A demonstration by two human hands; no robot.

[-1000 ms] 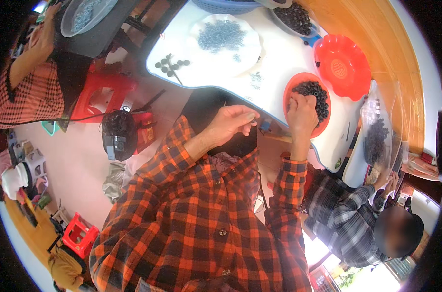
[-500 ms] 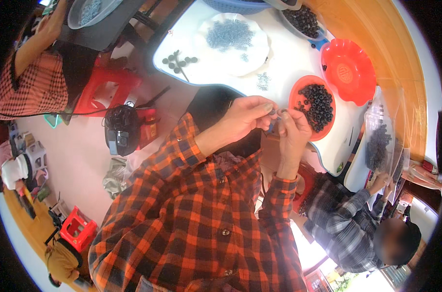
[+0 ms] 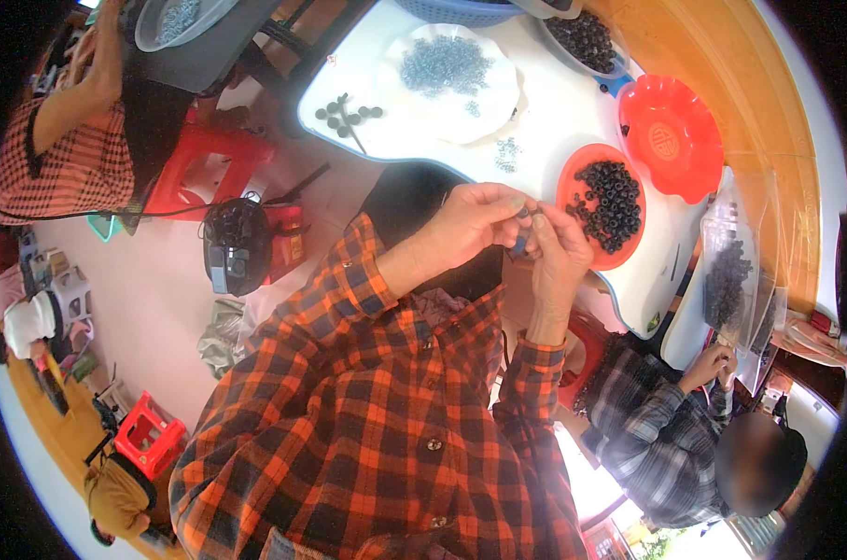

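Note:
Over the table's near edge, my left hand (image 3: 477,222) and my right hand (image 3: 560,250) meet fingertip to fingertip. A small dark round part (image 3: 523,213) is pinched in my left hand. The right fingers are closed beside it; what they grip is too small and covered to tell. A bit of blue (image 3: 518,245) shows below the fingers, its kind unclear. Right of my hands stands an orange-red bowl (image 3: 639,245) holding many black ring-shaped pieces (image 3: 614,198). Beyond, a white scalloped plate (image 3: 504,107) carries a heap of small clear bluish pieces (image 3: 445,65).
Several black discs (image 3: 349,119) lie by a thin stick at the table's left. A red scalloped dish (image 3: 694,140) and a tub of black pieces (image 3: 580,42) stand at the far right. A co-worker in grey plaid (image 3: 647,411) sits to the right, near a clear bag (image 3: 729,271).
My right fingertips have moved left and up against the left ones, covering the dark piece seen between them before. The co-worker's hands at the right have come together.

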